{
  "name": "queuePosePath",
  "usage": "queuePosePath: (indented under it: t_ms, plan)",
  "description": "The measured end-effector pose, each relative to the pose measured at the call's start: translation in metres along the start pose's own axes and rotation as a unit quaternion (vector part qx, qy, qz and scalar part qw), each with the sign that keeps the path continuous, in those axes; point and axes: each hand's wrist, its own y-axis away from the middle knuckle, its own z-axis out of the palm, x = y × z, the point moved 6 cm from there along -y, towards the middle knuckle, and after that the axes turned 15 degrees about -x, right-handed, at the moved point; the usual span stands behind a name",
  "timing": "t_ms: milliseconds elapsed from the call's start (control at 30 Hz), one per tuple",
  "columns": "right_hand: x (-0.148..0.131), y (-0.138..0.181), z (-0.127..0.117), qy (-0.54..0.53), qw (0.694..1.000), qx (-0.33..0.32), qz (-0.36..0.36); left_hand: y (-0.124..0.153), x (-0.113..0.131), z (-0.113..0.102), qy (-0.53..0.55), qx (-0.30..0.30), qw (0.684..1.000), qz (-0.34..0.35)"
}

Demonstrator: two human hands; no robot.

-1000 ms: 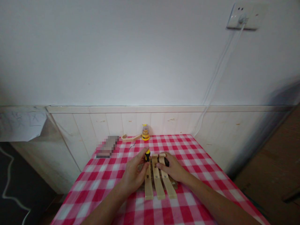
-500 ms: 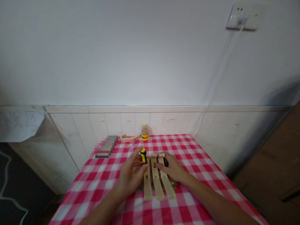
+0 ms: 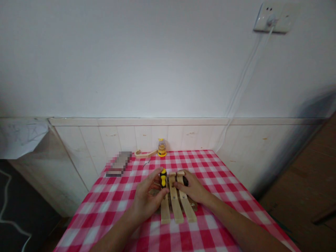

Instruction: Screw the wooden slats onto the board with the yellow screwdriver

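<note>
A wooden piece of three pale slats point(image 3: 176, 206) lies on the red and white checked tablecloth point(image 3: 115, 199). My left hand point(image 3: 147, 196) is closed around a yellow and black screwdriver point(image 3: 163, 176), held upright at the far end of the left slat. My right hand point(image 3: 193, 189) rests on the right slats, fingers curled over a small dark object point(image 3: 185, 181) that I cannot make out.
At the table's far edge stand a small yellow jar of bits point(image 3: 162, 148), a curved wooden part point(image 3: 145, 153) and a blurred grey box point(image 3: 118, 164). A wall socket point(image 3: 274, 17) with a white cable sits top right. Floor drops off on both sides.
The screwdriver leaned left half a second ago and now stands upright again over the left slat. My right hand has hardly moved.
</note>
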Motion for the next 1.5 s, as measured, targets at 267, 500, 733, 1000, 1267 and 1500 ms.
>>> queuePosePath:
  t_ms: [267,500,733,1000,1267,1500]
  plan:
    - [0.007,0.0,0.002,-0.013,1.0,0.004,-0.003,-0.002,0.003,-0.001,-0.025,-0.004,1.0,0.0]
    - [0.007,0.0,0.003,-0.011,1.0,-0.004,-0.001,0.0,0.001,0.001,-0.009,-0.032,0.999,0.027]
    - [0.006,0.0,0.003,-0.024,1.0,-0.002,0.008,-0.003,0.008,0.004,0.013,-0.074,0.996,0.046]
    - [0.005,0.002,0.001,-0.017,1.0,0.001,0.0,-0.004,0.013,0.006,0.049,-0.109,0.991,0.056]
    - [0.004,0.001,0.002,-0.023,1.0,-0.003,-0.004,-0.004,0.01,0.004,0.035,-0.097,0.994,0.046]
    - [0.004,0.0,0.0,-0.008,1.0,0.008,0.001,-0.005,0.002,-0.006,-0.062,-0.033,0.997,0.03]
